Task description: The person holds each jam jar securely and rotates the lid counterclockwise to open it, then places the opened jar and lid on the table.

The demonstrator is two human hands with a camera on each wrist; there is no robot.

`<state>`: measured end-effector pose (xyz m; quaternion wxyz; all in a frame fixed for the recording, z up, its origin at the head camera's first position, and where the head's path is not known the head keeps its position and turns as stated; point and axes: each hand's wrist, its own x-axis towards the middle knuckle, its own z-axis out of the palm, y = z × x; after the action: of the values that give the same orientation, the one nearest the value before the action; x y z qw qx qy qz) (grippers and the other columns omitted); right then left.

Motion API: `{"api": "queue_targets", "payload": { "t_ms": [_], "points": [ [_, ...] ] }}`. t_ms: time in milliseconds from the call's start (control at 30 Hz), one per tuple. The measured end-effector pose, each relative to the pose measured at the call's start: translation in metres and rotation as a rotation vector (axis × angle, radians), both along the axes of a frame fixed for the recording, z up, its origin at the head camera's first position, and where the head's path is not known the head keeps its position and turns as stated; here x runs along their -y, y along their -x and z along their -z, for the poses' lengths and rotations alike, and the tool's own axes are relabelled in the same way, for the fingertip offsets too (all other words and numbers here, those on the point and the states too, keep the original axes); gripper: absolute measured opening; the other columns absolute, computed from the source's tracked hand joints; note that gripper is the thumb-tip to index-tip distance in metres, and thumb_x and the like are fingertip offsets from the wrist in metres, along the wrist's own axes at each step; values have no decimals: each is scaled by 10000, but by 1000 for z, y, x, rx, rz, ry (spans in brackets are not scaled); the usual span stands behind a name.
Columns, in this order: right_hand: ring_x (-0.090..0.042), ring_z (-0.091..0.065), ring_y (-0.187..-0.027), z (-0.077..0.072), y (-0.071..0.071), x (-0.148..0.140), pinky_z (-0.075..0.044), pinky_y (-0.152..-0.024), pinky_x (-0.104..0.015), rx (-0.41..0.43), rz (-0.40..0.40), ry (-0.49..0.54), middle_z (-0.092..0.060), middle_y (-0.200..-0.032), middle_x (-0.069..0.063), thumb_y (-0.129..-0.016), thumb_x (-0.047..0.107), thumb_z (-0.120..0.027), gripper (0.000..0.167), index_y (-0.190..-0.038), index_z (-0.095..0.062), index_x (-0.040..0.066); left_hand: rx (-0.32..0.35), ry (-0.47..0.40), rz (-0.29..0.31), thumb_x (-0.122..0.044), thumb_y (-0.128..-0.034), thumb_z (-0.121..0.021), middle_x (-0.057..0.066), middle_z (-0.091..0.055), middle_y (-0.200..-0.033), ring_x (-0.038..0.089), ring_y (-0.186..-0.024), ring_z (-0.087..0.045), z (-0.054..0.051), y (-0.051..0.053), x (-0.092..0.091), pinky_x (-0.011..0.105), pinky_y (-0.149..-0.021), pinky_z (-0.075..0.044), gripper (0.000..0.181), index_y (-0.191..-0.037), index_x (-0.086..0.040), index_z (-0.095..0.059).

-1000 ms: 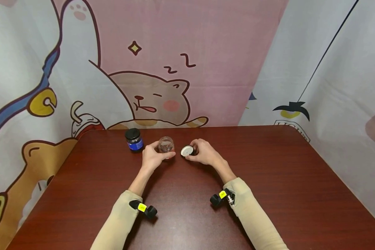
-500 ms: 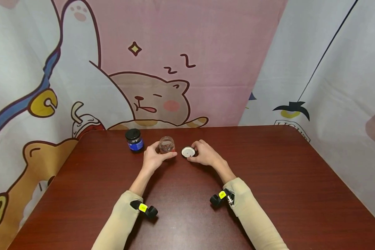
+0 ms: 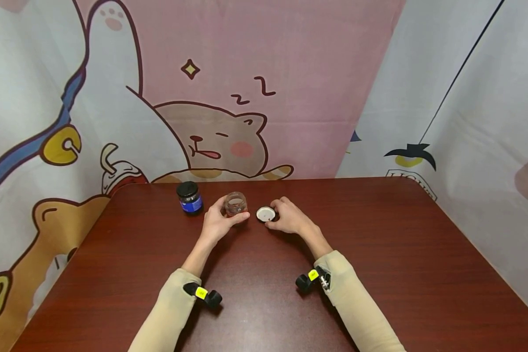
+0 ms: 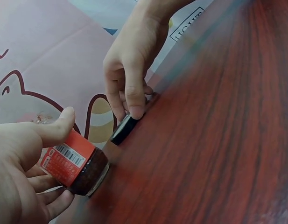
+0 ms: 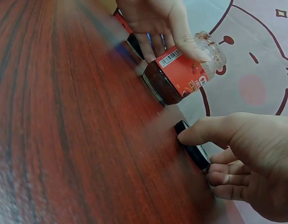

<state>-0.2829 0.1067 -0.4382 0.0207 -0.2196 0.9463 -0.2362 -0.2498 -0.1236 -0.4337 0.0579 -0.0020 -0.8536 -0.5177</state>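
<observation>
My left hand (image 3: 217,224) grips an open glass jar (image 5: 176,77) with a red label, thumb on one side and fingers on the other. Dark contents show at the jar's bottom, and residue clings inside its neck. To the right, my right hand (image 3: 289,216) pinches the rim of a black lid (image 3: 266,214) between thumb and fingers. The lid lies on the table with its white underside up. In the left wrist view the lid (image 4: 125,129) is low and close to the jar, not touching it.
A second jar (image 3: 190,198), with a black lid on and a blue label, stands left of my left hand. Both are near the back edge of the brown wooden table (image 3: 378,234). A printed curtain (image 3: 308,88) hangs behind the table.
The lid has gone from tilted to flat on the table, shifting slightly right with my right hand. My left hand and the open jar have moved very slightly right.
</observation>
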Motion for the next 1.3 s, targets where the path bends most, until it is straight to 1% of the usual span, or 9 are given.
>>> {"api": "queue_targets", "payload": {
  "t_ms": [133,200,300,400,567,700,933,1000,1300],
  "points": [
    [-255,-574,-1033,-2,-1,-1,-499,-931,-407,7,-2,-8,-598,-1122,-168,-811,283,-796,604,-1276,-584,-40,0,3,30,-375,-758,-873,99,-658,-1307,276,-1198,-622,-2,0,0,461,-1000,-480,752,-1396,-153,-542],
    [-255,-571,-1040,-3,-1,-2,-497,-932,-407,13,-1,-9,-601,-1127,-168,-812,286,-796,617,-1289,-576,-38,10,12,42,-405,-765,-862,106,-616,-1368,292,-1253,-583,-4,0,0,480,-1040,-456,813,-1438,-133,-495],
    [-253,-566,-1055,-4,-1,-1,-495,-936,-407,17,-2,-4,-605,-1137,-167,-816,297,-794,636,-1311,-563,-29,28,29,37,-459,-770,-843,125,-545,-1454,311,-1343,-508,-7,-1,1,511,-1104,-403,910,-1497,-114,-417],
    [-252,-560,-1068,-6,-1,-2,-491,-944,-409,23,0,7,-603,-1146,-163,-820,314,-788,672,-1346,-538,-21,31,32,24,-491,-772,-829,140,-514,-1485,312,-1378,-473,-9,-2,2,517,-1129,-378,949,-1522,-120,-380],
    [-264,-549,-1107,-13,-3,-2,-478,-980,-423,20,18,47,-585,-1193,-166,-827,357,-768,754,-1421,-474,-2,0,-3,7,-475,-772,-836,145,-555,-1429,320,-1273,-557,-12,-5,5,501,-1057,-450,928,-1508,-130,-388],
    [-278,-554,-1131,-20,-6,-1,-471,-1001,-434,-3,29,81,-577,-1227,-184,-836,363,-764,766,-1439,-457,2,-16,-17,3,-466,-771,-842,152,-573,-1395,329,-1220,-592,-13,-7,7,489,-1022,-477,924,-1498,-117,-391],
    [-302,-554,-1193,-27,-10,3,-465,-1025,-445,-25,16,129,-553,-1273,-189,-853,383,-757,773,-1455,-444,13,-29,-24,-8,-465,-776,-837,195,-554,-1402,359,-1232,-584,-13,-7,14,507,-1022,-476,897,-1482,-114,-410],
    [-302,-556,-1191,-28,-10,5,-472,-1015,-446,-40,10,155,-550,-1278,-184,-866,400,-744,758,-1455,-451,24,-33,-16,-1,-466,-787,-826,201,-543,-1413,368,-1237,-575,-13,-7,16,515,-1027,-470,890,-1486,-111,-405],
    [-340,-567,-1171,-40,-10,20,-472,-988,-460,-79,-6,285,-561,-1285,-182,-945,494,-625,647,-1426,-500,79,-47,-27,3,-497,-864,-740,223,-518,-1436,379,-1293,-535,-16,-5,31,530,-1063,-442,803,-1483,-107,-411]
  ]
}}
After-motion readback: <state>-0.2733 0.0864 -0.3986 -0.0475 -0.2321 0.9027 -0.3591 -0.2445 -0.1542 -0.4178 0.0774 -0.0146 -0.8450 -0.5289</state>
